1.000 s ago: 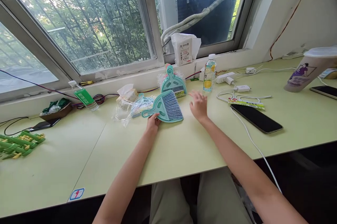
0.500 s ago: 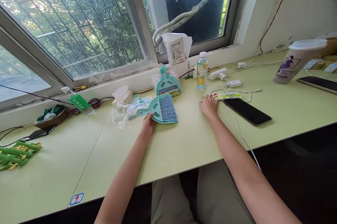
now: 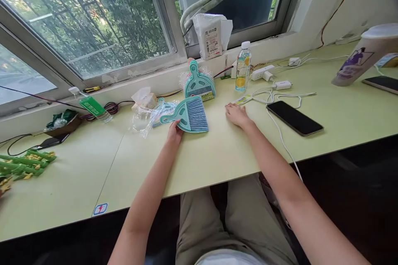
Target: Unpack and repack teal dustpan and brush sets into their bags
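Note:
My left hand (image 3: 175, 132) is closed on the lower edge of a teal dustpan (image 3: 184, 120), thumb on top. A hand brush (image 3: 197, 114) with blue-grey bristles lies nested in that pan, and the set is tilted just above the table. Low over the tabletop on the right, my right hand (image 3: 236, 115) has its fingers curled at a yellow-green label strip (image 3: 244, 99); its fingertips and the strip's near end are partly hidden. Behind the left hand's set stands a stack of similar teal dustpan sets (image 3: 199, 80) in clear wrapping, and another wrapped set (image 3: 166, 109) lies to the left.
A drink bottle (image 3: 243, 68), a white power strip (image 3: 262, 72), charging cables and a phone (image 3: 294, 118) lie toward the right, with a large cup (image 3: 357, 59) beyond. Leftward are a tissue pack (image 3: 145, 98), a green-labelled bottle (image 3: 92, 106) and green-yellow pieces (image 3: 26, 164).
My right hand has moved left, away from the phone and cables, and the label strip has shifted left with it. My left hand still holds the dustpan set; the view has tilted down.

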{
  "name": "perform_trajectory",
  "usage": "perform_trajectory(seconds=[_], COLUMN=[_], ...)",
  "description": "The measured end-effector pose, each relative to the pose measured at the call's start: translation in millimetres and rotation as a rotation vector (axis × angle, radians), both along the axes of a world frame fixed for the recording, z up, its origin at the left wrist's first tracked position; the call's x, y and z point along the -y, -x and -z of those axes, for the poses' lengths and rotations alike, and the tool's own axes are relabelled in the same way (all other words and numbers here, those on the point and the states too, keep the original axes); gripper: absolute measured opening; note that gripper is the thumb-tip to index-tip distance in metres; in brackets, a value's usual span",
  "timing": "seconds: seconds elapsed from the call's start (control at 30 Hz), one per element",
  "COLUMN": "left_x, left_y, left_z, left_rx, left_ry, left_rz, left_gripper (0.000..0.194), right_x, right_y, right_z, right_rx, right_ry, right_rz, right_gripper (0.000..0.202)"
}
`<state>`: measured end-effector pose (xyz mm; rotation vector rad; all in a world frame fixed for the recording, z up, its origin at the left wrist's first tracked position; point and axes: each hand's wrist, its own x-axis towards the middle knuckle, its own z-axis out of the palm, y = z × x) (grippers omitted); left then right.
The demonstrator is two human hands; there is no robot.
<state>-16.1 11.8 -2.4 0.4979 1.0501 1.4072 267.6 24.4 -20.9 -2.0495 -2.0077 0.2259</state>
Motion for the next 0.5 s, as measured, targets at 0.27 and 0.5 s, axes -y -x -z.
perform_trajectory(seconds=[0.27, 0.5], left_x=[5.3, 5.9], left_y=[-2.5, -2.4], left_z=[5.9, 7.5], left_rx=[-0.017, -0.067], left_ry=[-0.151, -0.182], left_rz=[0.202, 0.246], left_gripper=[0.036, 0.036], right_x=[8.4, 14.9], right_y=[42.3, 42.5], right_z=[-7.5, -9.4], right_rx=[-0.050, -0.077], right_ry=[-0.107, -0.213], right_rz=[-0.407, -0.422], right_gripper=[0.041, 0.029])
